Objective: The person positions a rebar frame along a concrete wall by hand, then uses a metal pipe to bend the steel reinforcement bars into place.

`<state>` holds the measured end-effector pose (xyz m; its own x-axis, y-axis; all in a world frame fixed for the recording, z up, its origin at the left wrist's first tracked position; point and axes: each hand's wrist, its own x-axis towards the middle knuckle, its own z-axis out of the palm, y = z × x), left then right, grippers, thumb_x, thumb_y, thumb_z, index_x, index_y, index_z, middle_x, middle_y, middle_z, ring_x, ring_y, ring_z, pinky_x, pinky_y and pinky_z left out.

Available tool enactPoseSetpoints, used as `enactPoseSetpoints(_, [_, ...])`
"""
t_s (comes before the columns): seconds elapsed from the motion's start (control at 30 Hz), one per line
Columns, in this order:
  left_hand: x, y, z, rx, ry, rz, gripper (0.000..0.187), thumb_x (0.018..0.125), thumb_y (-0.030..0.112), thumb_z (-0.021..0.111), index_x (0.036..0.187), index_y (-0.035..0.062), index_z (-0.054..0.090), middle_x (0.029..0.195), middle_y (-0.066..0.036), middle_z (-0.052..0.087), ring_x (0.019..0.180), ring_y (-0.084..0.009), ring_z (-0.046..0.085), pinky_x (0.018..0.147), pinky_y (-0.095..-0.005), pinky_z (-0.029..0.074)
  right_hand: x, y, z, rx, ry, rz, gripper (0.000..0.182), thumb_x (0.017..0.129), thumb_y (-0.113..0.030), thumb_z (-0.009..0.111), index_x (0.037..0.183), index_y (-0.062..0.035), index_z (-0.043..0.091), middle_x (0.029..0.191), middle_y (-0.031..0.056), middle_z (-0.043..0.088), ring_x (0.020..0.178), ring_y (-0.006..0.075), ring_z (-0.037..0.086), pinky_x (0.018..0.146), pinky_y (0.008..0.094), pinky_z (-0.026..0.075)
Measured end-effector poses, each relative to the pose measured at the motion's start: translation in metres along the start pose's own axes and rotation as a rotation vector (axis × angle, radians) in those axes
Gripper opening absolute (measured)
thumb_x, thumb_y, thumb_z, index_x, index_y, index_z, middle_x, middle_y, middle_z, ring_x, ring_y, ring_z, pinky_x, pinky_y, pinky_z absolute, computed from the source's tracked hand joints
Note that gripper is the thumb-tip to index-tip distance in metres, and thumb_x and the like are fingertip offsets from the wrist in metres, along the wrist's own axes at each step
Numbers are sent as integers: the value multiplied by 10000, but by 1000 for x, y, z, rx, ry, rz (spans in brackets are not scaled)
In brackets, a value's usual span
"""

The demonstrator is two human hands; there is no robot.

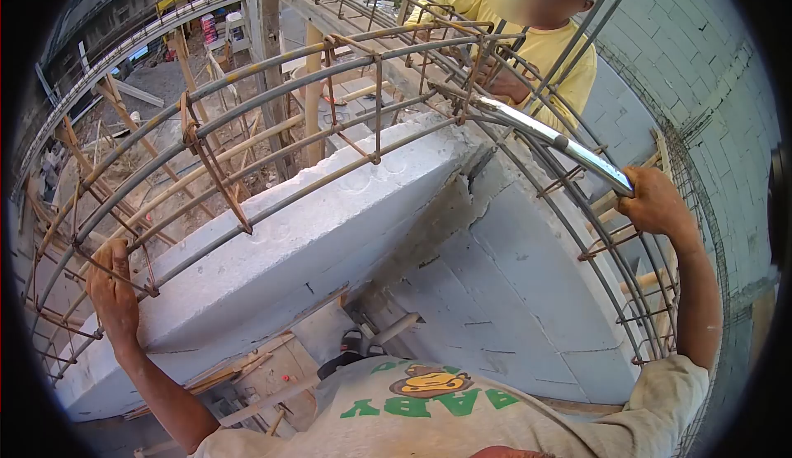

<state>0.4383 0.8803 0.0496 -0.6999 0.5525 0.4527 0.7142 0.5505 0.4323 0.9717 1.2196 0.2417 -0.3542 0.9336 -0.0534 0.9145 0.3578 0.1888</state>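
Note:
On the right, my right hand is closed round the lower end of a shiny metal bar, whose far end lies among the rebar near the wall corner. At the left, the fingers of my left hand are wrapped over a bar of the rebar cage. The cage, tied with rusty stirrups, runs above the top of a white block wall. A second rebar cage bends down along the right wall, beneath the metal bar.
A co-worker in a yellow shirt stands beyond the corner, hands at the rebar. Grey block walls rise at the right. Wooden props and rubble ground lie beyond the wall. My feet show far below, beside a drop.

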Motion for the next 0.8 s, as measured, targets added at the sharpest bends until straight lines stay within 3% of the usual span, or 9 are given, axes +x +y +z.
enactPoseSetpoints(0.03, [2,5,-2,44,-52,29,500,1027,424,448,1134,-24,641,1075,-182,660,1058,-316,588,935,-402,420,6,0,-5,-5,-50,27,206,694,-123,649,826,25,595,737,239,618,735,419,613,718,476,476])
enactPoseSetpoints(0.17, [9,11,5,86,-72,53,593,943,562,541,973,-25,624,910,-177,613,910,-314,587,842,-409,444,14,0,-15,28,-216,76,219,707,-146,673,791,35,583,687,191,613,681,306,637,699,445,489])
enactPoseSetpoints(0.27, [22,11,1,83,-246,-29,562,956,534,541,884,-21,599,818,-133,589,780,-210,550,720,-366,434,9,0,-8,97,-280,21,277,768,-210,707,774,35,577,625,133,596,586,221,630,600,392,519])
enactPoseSetpoints(0.37, [32,-3,9,147,-335,-112,699,935,641,498,769,-37,462,698,-122,437,667,-234,403,641,-412,379,3,-4,-6,274,-358,96,318,824,-264,716,773,22,588,576,81,587,465,169,596,462,321,513])
enactPoseSetpoints(0.4, [30,0,13,147,-272,-104,720,952,632,473,714,-46,436,622,-128,383,608,-219,383,597,-417,355,4,0,-5,345,-398,80,318,844,-281,716,780,8,597,539,49,590,394,127,573,376,261,489])
enactPoseSetpoints(0.5, [35,-8,21,165,-263,-184,721,981,597,444,664,-49,400,575,-131,322,563,-220,327,565,-432,308,8,17,-2,488,-531,80,332,838,-298,732,776,1,601,522,64,594,412,143,605,386,274,510])
enactPoseSetpoints(0.63, [38,-34,29,101,-256,-133,714,1007,561,413,629,-43,356,553,-123,283,548,-231,273,546,-446,260,4,29,10,893,-629,84,393,808,-341,761,808,20,605,519,110,603,449,196,646,396,296,536])
enactPoseSetpoints(0.7, [42,-41,30,101,-282,-138,708,1010,555,411,634,-41,343,558,-119,287,552,-233,263,543,-448,253,-6,21,23,1175,-691,168,443,794,-340,772,898,51,592,590,149,629,486,230,668,398,302,540])
enactPoseSetpoints(0.8, [41,-31,30,130,-250,-158,712,1012,543,417,621,-49,358,562,-142,321,547,-240,290,546,-446,264,-12,21,43,1299,-718,183,445,782,-324,788,893,48,571,569,94,575,440,181,613,372,281,498])
